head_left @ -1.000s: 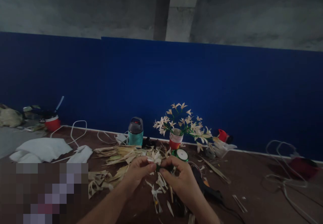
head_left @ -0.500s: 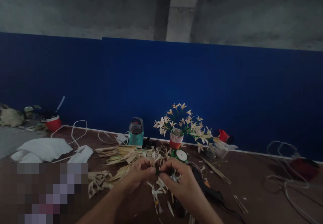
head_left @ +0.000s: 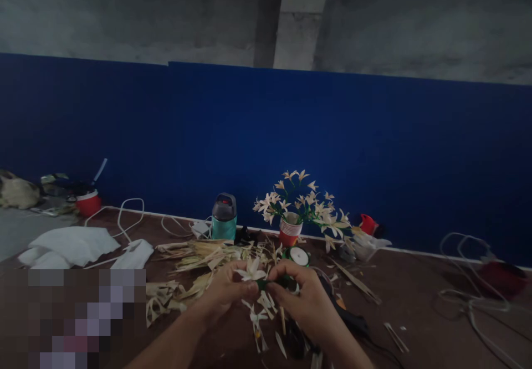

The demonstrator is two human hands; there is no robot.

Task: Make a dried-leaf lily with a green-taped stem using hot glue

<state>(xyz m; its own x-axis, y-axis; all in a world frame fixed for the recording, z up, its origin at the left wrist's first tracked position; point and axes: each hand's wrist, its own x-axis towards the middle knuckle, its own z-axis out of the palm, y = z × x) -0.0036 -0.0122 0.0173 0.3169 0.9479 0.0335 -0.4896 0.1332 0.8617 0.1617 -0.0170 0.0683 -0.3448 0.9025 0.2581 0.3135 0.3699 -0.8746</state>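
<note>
A pale flower (head_left: 252, 271) with pointed petals, apparently made of dried husk, faces up between my hands. My left hand (head_left: 224, 291) is closed, pinching it low near its base between thumb and fingers. At that base shows a short bit of green tape (head_left: 261, 285), pinched on its other side by my closed right hand (head_left: 299, 297). Just beyond my right fingers lies a roll with a white centre and green rim (head_left: 299, 256). Dried husks (head_left: 203, 255) are spread past my left hand. Pale scraps (head_left: 258, 324) lie below the hands.
Similar flowers (head_left: 324, 211) stand in a red-and-white cup (head_left: 290, 231) against the blue partition (head_left: 216, 125). A teal-and-dark container (head_left: 224, 219) is left of it. A black corded tool (head_left: 351, 319) lies at right. White cloth (head_left: 72, 245) and loose cables (head_left: 469, 297) occupy the sides.
The flower has turned upward, and its open petals now show between my hands. Green tape has come into view at its base. My right hand has shifted slightly to the right.
</note>
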